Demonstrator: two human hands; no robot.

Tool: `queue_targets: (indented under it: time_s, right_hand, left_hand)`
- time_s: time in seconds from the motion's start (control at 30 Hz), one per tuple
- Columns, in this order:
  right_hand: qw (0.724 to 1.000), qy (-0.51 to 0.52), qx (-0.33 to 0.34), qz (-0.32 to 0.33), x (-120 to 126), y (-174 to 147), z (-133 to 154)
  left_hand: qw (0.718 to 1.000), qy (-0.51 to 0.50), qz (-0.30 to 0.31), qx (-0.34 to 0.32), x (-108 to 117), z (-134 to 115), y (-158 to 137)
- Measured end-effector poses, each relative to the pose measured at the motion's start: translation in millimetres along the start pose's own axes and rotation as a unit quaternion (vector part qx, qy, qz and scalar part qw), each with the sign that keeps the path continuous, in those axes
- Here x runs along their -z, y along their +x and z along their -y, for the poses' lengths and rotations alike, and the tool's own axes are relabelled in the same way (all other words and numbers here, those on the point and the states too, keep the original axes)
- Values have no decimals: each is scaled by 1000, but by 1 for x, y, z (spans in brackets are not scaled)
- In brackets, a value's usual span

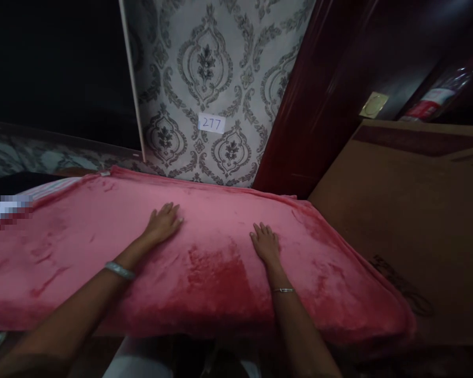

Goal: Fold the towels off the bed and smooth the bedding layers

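A pink plush blanket (213,220) lies spread over a long surface in front of me, its front edge hanging down. My left hand (163,223) rests palm down on it, left of the middle, with fingers stretched out. To the right, my right hand (265,242) also lies flat on the plush, fingers slightly apart. Neither hand holds anything. Between the hands and nearer to me, the pile shows a darker red brushed patch (220,278). Some creases run across the blanket's left part and near its right edge.
A large cardboard box (410,226) stands close on the right, with a plastic bottle (433,100) behind its top edge. At the upper left hangs a dark screen (59,68). Patterned wallpaper (205,68) carries a paper label (212,123) reading 277, beside a dark red wooden panel (299,100).
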State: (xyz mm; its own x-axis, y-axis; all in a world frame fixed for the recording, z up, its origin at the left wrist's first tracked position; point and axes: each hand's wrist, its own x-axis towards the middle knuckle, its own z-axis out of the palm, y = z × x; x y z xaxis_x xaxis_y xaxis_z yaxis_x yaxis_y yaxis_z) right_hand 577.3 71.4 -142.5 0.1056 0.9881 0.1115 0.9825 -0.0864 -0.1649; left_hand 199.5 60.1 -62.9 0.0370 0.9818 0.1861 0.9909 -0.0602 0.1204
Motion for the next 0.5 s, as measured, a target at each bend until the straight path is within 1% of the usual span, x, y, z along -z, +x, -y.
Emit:
queue_targets:
  time_s: [0.07,0.13,0.2,0.3,0.4,0.5]
  right_hand:
    - [1000,4,0,0,4,-1,2]
    - [1000,9,0,2,8,-3,5]
    - [1000,11,2,5,10,-5,7]
    - [1000,7,1,11,9,-6,8]
    - [1000,9,-3,13,7,-3,3]
    - [1000,19,-11,18,7,5,1]
  left_hand:
    - [999,-11,28,-20,-13,-19,19]
    - [999,-11,40,-26,-27,-27,30]
    - [999,-6,46,-26,-41,-26,35]
    - [998,2,50,-26,-57,-17,36]
    - [999,13,39,-32,-66,-10,38]
    - [999,21,25,-39,-70,-8,41]
